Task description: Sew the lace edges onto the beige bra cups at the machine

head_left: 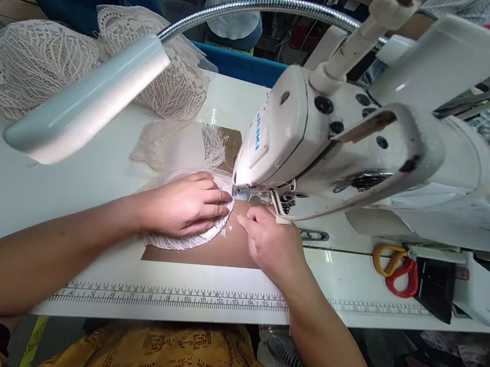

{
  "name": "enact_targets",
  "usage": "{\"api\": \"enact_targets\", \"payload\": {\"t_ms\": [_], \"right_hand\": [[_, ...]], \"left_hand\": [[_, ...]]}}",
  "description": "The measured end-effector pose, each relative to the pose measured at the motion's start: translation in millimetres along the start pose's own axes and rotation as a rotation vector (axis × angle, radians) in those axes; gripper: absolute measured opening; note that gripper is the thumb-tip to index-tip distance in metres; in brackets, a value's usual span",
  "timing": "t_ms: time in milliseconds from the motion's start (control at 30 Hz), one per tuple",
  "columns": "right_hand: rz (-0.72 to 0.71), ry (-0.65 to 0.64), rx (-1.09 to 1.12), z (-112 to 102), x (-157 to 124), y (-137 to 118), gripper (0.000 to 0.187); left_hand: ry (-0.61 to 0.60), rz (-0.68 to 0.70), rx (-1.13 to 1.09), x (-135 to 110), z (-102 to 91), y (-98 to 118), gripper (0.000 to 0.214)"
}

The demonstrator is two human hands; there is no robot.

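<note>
A white lace piece (182, 241) lies on the brown plate of the sewing table, running under the presser foot (243, 194) of a white sewing machine (306, 137). My left hand (187, 204) rests flat on the lace, fingers stretched toward the needle. My right hand (271, 242) sits just right of it, fingers curled in a pinch at the lace edge close to the foot; what it grips is too small to make out.
A gooseneck lamp (85, 101) hangs over the left of the table. Heaped lace pieces (38, 66) lie at the back left. Red and yellow scissor handles (396, 271) rest at the right. A ruler strip (165, 297) lines the front edge. A person stands behind the table.
</note>
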State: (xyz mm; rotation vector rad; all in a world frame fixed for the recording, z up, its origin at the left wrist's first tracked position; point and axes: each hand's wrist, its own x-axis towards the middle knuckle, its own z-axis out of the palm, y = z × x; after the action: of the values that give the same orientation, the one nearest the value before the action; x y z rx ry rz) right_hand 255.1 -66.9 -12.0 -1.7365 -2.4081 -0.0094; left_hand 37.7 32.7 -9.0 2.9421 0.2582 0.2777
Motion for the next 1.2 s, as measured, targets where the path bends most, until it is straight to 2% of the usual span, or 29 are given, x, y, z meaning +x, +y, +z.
{"api": "enact_targets", "payload": {"t_ms": [167,300,433,633,867,1067,1200], "right_hand": [[0.013,0.119,0.064,3.6,1.9,-2.6,0.036],[-0.049,0.031,0.027,5.0,6.5,-10.7,0.039],[-0.035,-0.020,-0.022,5.5,7.4,-12.2,0.037],[-0.036,-0.013,-0.007,7.5,6.1,-9.0,0.038],[0.042,-0.038,-0.073,12.3,8.6,-8.9,0.043],[0.075,-0.040,-0.039,12.1,12.1,-4.1,0.043],[0.073,0.023,0.007,11.1,8.9,-0.2,0.042]], "left_hand": [[-0.012,-0.008,0.020,1.0,-0.7,1.7,0.037],[0.002,-0.029,-0.005,1.6,-1.4,3.6,0.037],[0.021,-0.056,-0.017,2.1,-1.2,5.1,0.038],[0.022,-0.084,-0.008,2.5,-1.0,6.6,0.042],[0.034,-0.124,0.050,4.7,0.2,7.8,0.042],[0.057,-0.148,0.103,5.3,4.2,6.4,0.041],[0.056,-0.143,0.127,4.5,5.5,5.3,0.040]]}}
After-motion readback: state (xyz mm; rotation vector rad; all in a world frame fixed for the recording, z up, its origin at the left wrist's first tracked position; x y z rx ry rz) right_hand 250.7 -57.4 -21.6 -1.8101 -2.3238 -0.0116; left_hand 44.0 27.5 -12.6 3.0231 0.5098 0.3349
